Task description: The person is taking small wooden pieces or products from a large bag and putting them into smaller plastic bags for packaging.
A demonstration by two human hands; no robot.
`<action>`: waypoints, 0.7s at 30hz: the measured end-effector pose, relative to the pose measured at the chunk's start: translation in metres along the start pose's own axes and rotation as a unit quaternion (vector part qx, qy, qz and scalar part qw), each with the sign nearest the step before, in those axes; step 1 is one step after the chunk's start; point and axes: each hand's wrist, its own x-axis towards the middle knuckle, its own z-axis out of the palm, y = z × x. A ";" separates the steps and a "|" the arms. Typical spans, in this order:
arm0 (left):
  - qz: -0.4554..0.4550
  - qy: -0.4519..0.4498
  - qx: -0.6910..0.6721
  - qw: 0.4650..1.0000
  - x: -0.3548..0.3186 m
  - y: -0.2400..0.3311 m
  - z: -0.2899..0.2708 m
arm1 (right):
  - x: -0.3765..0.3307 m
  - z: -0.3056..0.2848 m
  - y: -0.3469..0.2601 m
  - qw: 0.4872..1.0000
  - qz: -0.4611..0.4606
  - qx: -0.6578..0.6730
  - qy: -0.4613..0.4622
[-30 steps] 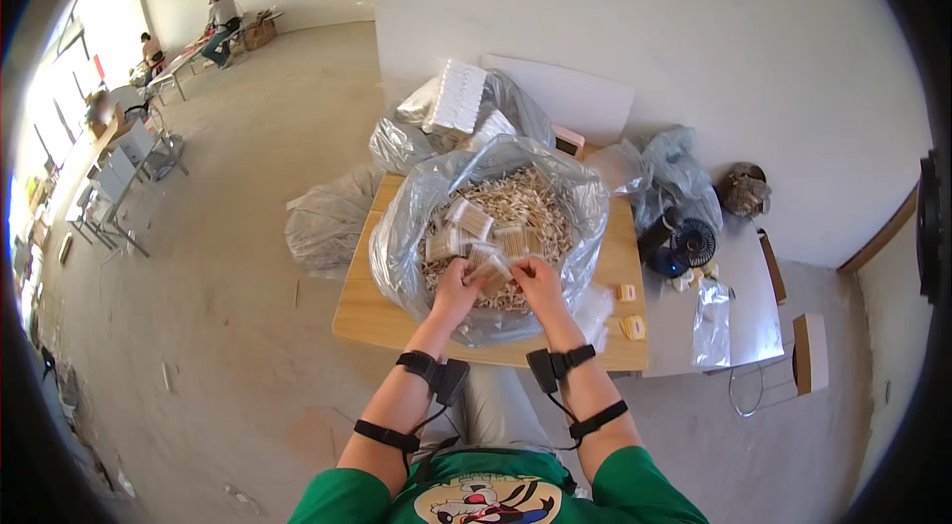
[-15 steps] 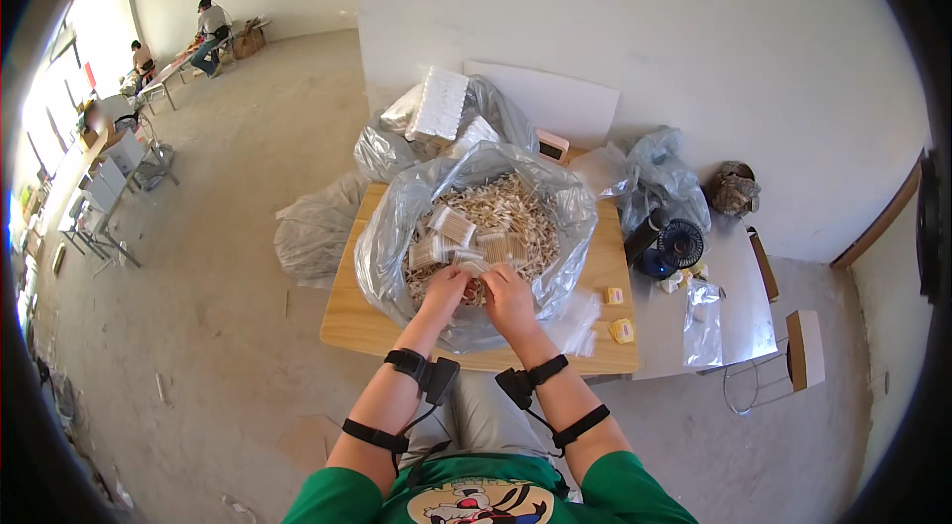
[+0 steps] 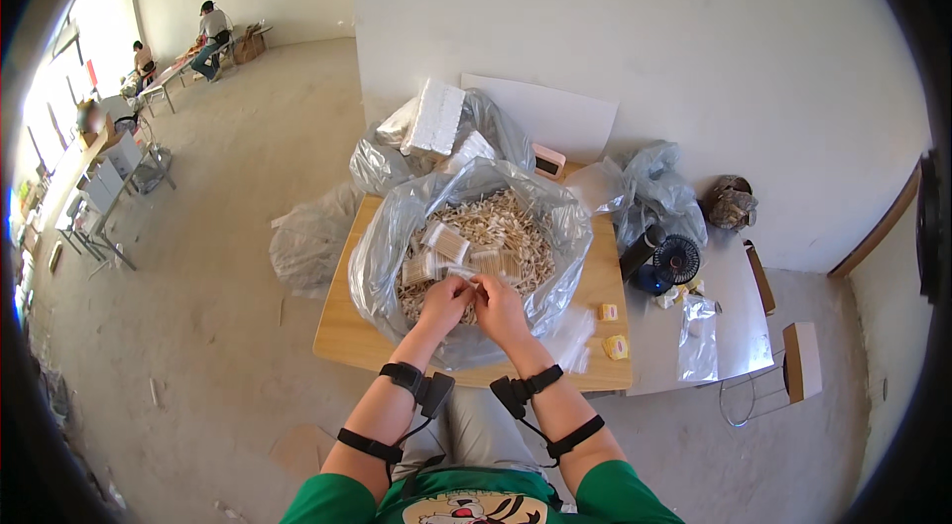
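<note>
A small clear packet (image 3: 474,292) is pinched between the fingers of the left hand (image 3: 446,301) and right hand (image 3: 499,309), its long axis nine to three. It is held over the wooden pieces (image 3: 496,227) in the large clear bag (image 3: 392,246) on the surface (image 3: 347,331). A black fan (image 3: 678,259) stands at three o'clock. Since the earlier frame, little has changed beyond the view.

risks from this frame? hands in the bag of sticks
1. Both hands, left hand and right hand, meet over loose pale sticks in the big clear bag; small pieces could slip back into the pile.
2. The bag's soft wall bulges toward the wooden table edge; a tug might spill it.
3. Small yellow packets lie near the table's corner and could get knocked off.
</note>
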 end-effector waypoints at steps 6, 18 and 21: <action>0.066 0.006 0.091 0.994 -0.007 0.013 -0.006 | 0.000 -0.005 0.004 0.999 0.021 -0.049 0.010; 0.192 0.018 0.174 0.966 -0.019 0.024 -0.011 | -0.004 -0.010 0.006 0.997 0.019 -0.076 0.009; 0.200 0.095 0.133 0.966 -0.022 0.021 -0.014 | -0.005 -0.006 0.006 0.995 0.091 -0.014 0.041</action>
